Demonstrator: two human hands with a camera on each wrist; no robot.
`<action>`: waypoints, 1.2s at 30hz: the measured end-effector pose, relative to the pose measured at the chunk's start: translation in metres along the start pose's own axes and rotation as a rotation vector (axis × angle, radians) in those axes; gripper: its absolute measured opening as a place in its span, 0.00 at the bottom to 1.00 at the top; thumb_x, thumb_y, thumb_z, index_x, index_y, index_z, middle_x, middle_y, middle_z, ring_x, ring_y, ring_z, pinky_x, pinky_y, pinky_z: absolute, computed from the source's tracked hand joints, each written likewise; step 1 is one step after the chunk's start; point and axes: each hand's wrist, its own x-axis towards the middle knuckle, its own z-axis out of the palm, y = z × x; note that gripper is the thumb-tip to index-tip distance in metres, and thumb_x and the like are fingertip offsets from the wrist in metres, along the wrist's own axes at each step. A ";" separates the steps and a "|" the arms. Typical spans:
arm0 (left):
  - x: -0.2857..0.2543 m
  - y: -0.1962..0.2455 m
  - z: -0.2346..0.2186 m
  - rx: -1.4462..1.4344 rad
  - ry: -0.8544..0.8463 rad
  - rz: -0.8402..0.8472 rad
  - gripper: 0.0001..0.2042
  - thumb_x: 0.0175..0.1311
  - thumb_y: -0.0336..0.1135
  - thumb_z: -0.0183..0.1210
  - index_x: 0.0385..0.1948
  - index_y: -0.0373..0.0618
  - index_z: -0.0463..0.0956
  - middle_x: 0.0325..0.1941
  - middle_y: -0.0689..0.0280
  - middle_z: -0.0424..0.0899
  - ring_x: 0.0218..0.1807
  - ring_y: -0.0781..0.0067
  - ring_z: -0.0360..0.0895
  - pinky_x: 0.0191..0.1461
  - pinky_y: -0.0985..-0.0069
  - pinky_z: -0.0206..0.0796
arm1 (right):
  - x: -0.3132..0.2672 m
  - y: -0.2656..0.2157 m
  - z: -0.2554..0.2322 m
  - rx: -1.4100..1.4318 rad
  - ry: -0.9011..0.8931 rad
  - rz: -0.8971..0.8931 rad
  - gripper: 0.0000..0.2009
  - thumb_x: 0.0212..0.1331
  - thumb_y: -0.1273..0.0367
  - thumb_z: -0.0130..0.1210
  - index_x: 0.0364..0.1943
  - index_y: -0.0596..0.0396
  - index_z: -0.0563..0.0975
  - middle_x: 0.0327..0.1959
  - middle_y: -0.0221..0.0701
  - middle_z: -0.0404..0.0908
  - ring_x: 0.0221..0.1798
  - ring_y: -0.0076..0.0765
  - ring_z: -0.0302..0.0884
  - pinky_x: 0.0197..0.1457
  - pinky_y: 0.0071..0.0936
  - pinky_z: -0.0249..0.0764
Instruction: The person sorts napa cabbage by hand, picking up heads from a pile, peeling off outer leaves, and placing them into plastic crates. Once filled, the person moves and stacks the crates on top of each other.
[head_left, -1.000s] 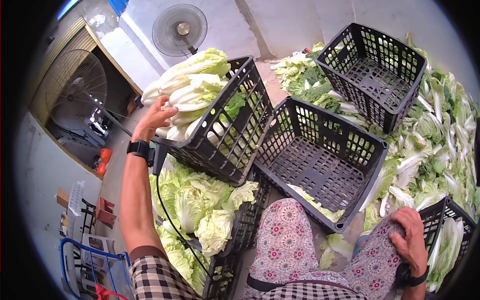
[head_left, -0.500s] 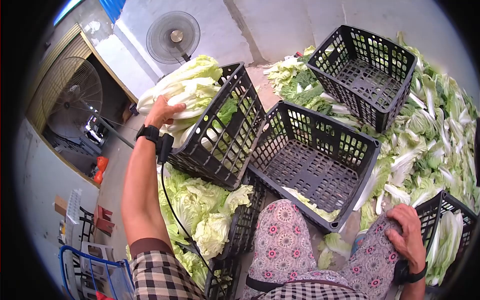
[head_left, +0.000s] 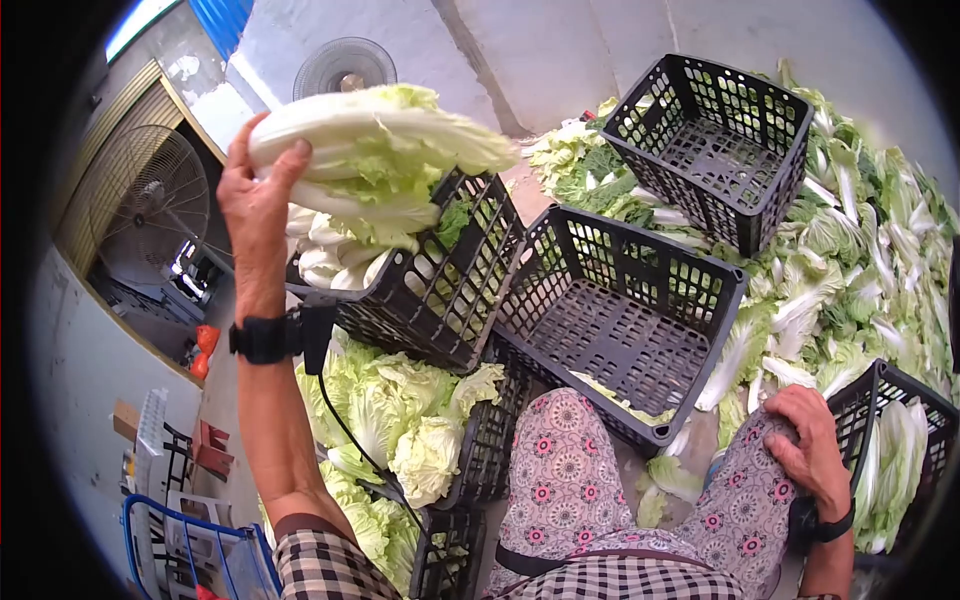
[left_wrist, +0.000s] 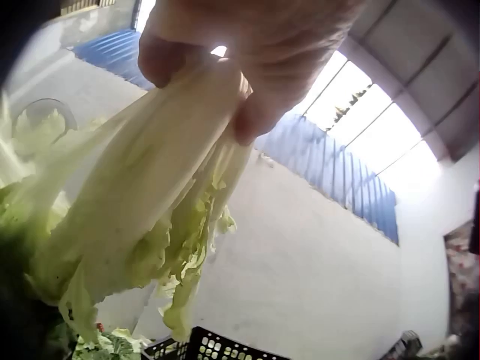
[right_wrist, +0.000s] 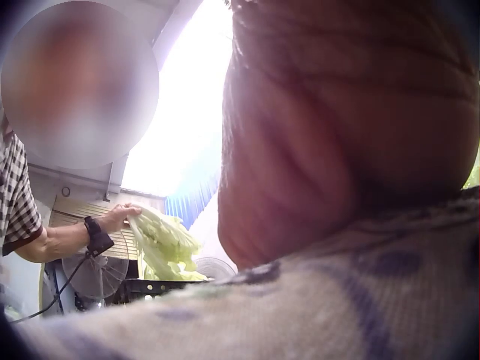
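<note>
My left hand [head_left: 255, 205] grips a napa cabbage [head_left: 375, 145] by its white base, thumb on the near side. The cabbage is raised above a tilted black crate [head_left: 440, 300], its leafy end pointing right. In the left wrist view, the fingers pinch the base of the cabbage [left_wrist: 150, 180] and its leaves hang down. More napa cabbages [head_left: 335, 260] lie in the tilted crate, white bases outward. My right hand [head_left: 812, 450] rests on the patterned trouser knee, fingers loosely bent and holding nothing.
A bare-bottomed black crate [head_left: 620, 340] stands before my knees, with another crate [head_left: 710, 150] behind it. Loose leaves [head_left: 850, 290] are heaped at the right. Leaf-filled crates [head_left: 480, 450] stand at the left, and one crate [head_left: 860, 400] holds cabbage beside my right hand. Fans stand behind.
My left hand has reached onto the cabbages in the tilted crate, gripped one and lifted it up out of the pile. The right hand has stayed on the knee.
</note>
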 end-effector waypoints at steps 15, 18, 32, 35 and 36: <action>-0.127 0.136 0.116 -0.059 -0.612 0.664 0.35 0.26 0.25 0.69 0.50 0.44 0.73 0.49 0.56 0.77 0.53 0.54 0.73 0.56 0.61 0.66 | -0.003 -0.042 -0.039 0.087 0.195 -0.084 0.62 0.29 0.44 0.71 0.68 0.57 0.47 0.70 0.43 0.50 0.72 0.46 0.47 0.70 0.40 0.49; -0.160 0.165 0.140 -0.309 -0.727 0.644 0.34 0.24 0.26 0.69 0.47 0.46 0.76 0.49 0.56 0.77 0.49 0.54 0.74 0.53 0.62 0.68 | 0.009 -0.054 -0.019 0.280 -0.026 -0.066 0.60 0.27 0.53 0.75 0.68 0.56 0.49 0.66 0.44 0.55 0.69 0.47 0.51 0.70 0.40 0.48; -0.293 0.117 0.167 -0.920 -0.691 -0.986 0.35 0.46 0.34 0.70 0.57 0.39 0.62 0.52 0.63 0.74 0.54 0.71 0.72 0.58 0.73 0.65 | 0.017 -0.068 0.013 0.453 -0.030 -0.074 0.61 0.35 0.53 0.72 0.68 0.59 0.39 0.66 0.49 0.53 0.69 0.49 0.53 0.70 0.37 0.51; -0.293 0.116 0.165 -1.146 -0.422 -0.979 0.27 0.52 0.33 0.67 0.54 0.39 0.66 0.49 0.64 0.76 0.50 0.72 0.73 0.55 0.74 0.67 | 0.016 -0.064 0.021 0.582 -0.029 -0.116 0.62 0.34 0.55 0.73 0.69 0.59 0.37 0.68 0.46 0.50 0.71 0.45 0.46 0.72 0.35 0.44; -0.290 0.117 0.163 -1.190 -0.374 -0.998 0.27 0.53 0.34 0.67 0.54 0.40 0.66 0.50 0.64 0.75 0.50 0.72 0.73 0.55 0.74 0.67 | 0.016 -0.065 0.026 0.679 -0.059 -0.079 0.63 0.33 0.55 0.74 0.69 0.59 0.37 0.68 0.45 0.50 0.71 0.43 0.46 0.72 0.35 0.44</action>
